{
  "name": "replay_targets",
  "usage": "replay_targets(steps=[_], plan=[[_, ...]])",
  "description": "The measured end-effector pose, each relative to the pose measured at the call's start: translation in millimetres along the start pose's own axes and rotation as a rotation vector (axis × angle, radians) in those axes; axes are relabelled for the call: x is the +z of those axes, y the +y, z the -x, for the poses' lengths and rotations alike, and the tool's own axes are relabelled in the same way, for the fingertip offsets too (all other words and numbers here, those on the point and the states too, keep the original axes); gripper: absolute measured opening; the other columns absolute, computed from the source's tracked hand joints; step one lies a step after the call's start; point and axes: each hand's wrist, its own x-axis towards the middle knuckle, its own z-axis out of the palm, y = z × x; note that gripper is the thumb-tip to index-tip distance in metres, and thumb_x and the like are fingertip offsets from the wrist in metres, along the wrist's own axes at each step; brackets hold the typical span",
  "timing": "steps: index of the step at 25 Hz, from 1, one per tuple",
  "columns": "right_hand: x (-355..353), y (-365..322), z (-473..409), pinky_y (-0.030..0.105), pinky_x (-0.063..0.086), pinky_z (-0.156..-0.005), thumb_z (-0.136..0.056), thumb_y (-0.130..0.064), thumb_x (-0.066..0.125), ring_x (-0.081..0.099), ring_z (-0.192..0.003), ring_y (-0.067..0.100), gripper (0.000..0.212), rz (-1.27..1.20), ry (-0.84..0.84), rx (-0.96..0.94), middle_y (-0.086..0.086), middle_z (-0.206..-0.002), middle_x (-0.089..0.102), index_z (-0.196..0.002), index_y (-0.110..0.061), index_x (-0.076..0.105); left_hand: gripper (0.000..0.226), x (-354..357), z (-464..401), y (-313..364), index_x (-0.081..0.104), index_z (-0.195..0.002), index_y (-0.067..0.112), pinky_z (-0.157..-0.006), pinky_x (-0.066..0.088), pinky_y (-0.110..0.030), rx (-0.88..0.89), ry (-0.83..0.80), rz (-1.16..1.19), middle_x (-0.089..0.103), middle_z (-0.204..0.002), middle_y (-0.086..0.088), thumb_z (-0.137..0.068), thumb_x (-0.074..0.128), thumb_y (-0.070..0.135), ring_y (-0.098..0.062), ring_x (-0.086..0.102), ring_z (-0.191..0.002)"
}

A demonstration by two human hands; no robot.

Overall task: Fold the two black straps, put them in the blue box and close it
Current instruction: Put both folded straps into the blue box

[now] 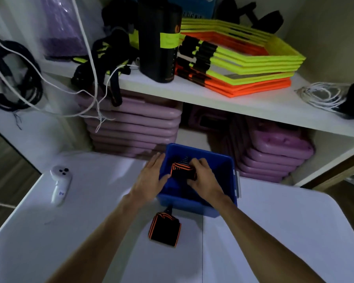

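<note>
1 folded black strap (182,172), edged in orange, is held over the open blue box (223,162), just inside its rim and not yet let go. The right hand (202,177) has its fingers curled round the bundle from the near-right side, gripping it. The left hand (151,176) lies with straight, relaxed fingers along the box's left wall, its thumb touching the strap's left end; it steadies the box and grasps nothing.

The 2nd strap (165,229), also folded into a compact bundle, lies on the white table (284,231) just in front of the box's near wall, with a short black tab reaching toward the box. The box stands toward the table's far edge, close to the shelving. A pale strip along the box's right wall may be part of a lid or a clasp (too blurred to tell).

The step in hand looks like the 1st of 2 placings: both straps seem folded, and this one is on its way down. The next move calls for the right hand to set the bundle on the box floor without it springing open, leaving room beside it, then to fetch the other bundle from the near side. Closing comes last, and the lid must first be found.

A white controller (59,183) lies near the table's left edge. Behind, the white shelf (192,92) carries stacked yellow and orange frames (243,58) and a black cylinder (158,37), with purple cases (135,127) stacked beneath.
</note>
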Motion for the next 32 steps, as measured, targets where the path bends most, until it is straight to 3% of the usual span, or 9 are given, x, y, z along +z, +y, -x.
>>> replay_targets(steps=[9, 14, 17, 19, 22, 26, 28, 30, 32], plan=[[52, 26, -59, 0.049, 0.044, -0.095, -0.086, -0.004, 0.062, 0.054, -0.109, 0.039, 0.056, 0.119, -0.093, 0.058, 0.016, -0.131, 0.043, -0.134, -0.015, 0.035, 0.065, 11, 5, -17, 0.032, -0.147, 0.016, -0.113, 0.032, -0.030, -0.002, 0.019, 0.139, 0.039, -0.151, -0.004, -0.087, 0.051, 0.031, -0.015, 0.037, -0.138], [38, 20, -48, 0.049, 0.048, -0.086, -0.074, -0.019, 0.081, 0.049, -0.115, 0.035, 0.093, 0.101, -0.072, 0.089, 0.012, -0.131, 0.044, -0.144, -0.029, 0.021, 0.060, 3, 10, -10, 0.031, -0.147, 0.018, -0.113, 0.033, -0.028, 0.043, 0.028, 0.142, 0.039, -0.151, 0.000, -0.093, 0.048, 0.034, -0.010, 0.036, -0.138], [20, 12, -21, 0.047, 0.046, -0.089, -0.077, -0.034, 0.080, 0.042, -0.121, 0.029, 0.104, 0.045, -0.006, 0.130, 0.007, -0.136, 0.039, -0.153, -0.034, 0.008, 0.054, 2, 19, 1, 0.033, -0.146, 0.017, -0.105, 0.030, -0.010, 0.058, 0.056, 0.168, 0.040, -0.145, 0.007, -0.096, 0.049, 0.031, -0.002, 0.039, -0.131], [12, 7, 1, 0.045, 0.047, -0.095, -0.082, -0.039, 0.075, 0.042, -0.123, 0.025, 0.095, -0.034, 0.032, 0.157, 0.005, -0.136, 0.038, -0.153, -0.033, 0.013, 0.053, 3, 23, 5, 0.034, -0.145, 0.016, -0.099, 0.027, -0.004, 0.039, 0.078, 0.158, 0.044, -0.139, 0.007, -0.096, 0.052, 0.026, -0.006, 0.043, -0.125], [8, -7, 47, 0.034, 0.048, -0.096, -0.089, -0.040, 0.067, 0.049, -0.118, 0.015, 0.065, -0.145, 0.162, 0.069, -0.001, -0.133, 0.044, -0.145, -0.031, 0.035, 0.050, 3, 31, 2, 0.036, -0.144, 0.016, -0.099, 0.037, -0.018, 0.043, 0.084, 0.139, 0.050, -0.141, -0.006, -0.097, 0.049, 0.026, -0.019, 0.051, -0.122], [40, -31, 129, 0.014, 0.043, -0.079, -0.095, -0.034, 0.060, 0.051, -0.094, -0.005, 0.026, -0.281, 0.283, -0.053, -0.018, -0.104, 0.050, -0.120, -0.033, 0.053, 0.045, 5, 34, -1, 0.040, -0.142, 0.015, -0.092, 0.049, -0.033, 0.004, 0.086, 0.116, 0.057, -0.133, -0.008, -0.098, 0.046, 0.026, -0.026, 0.060, -0.111], [72, -27, 156, 0.021, 0.044, -0.090, -0.089, -0.041, 0.065, 0.044, -0.111, -0.004, 0.045, -0.215, 0.114, -0.032, -0.017, -0.123, 0.045, -0.129, -0.041, 0.043, 0.045, 5, 32, -1, 0.040, -0.141, 0.013, -0.094, 0.049, -0.036, 0.001, 0.071, 0.093, 0.058, -0.132, -0.009, -0.098, 0.046, 0.024, -0.028, 0.059, -0.112], [106, -11, 162, 0.029, 0.036, -0.107, -0.079, -0.048, 0.070, 0.022, -0.138, 0.010, 0.086, -0.053, -0.052, -0.011, -0.007, -0.155, 0.019, -0.148, -0.042, 0.020, 0.046, 6, 30, -3, 0.039, -0.142, 0.013, -0.098, 0.048, -0.040, 0.008, 0.054, 0.072, 0.055, -0.136, -0.010, -0.098, 0.046, 0.025, -0.029, 0.057, -0.117], [129, -4, 156, 0.040, 0.035, -0.109, -0.078, -0.046, 0.073, 0.012, -0.146, 0.021, 0.099, 0.132, -0.095, -0.023, 0.002, -0.163, 0.005, -0.153, -0.034, 0.010, 0.048, 7, 29, -5, 0.038, -0.143, 0.013, -0.100, 0.047, -0.043, 0.005, 0.032, 0.052, 0.053, -0.139, -0.011, -0.098, 0.044, 0.027, -0.029, 0.055, -0.121]])
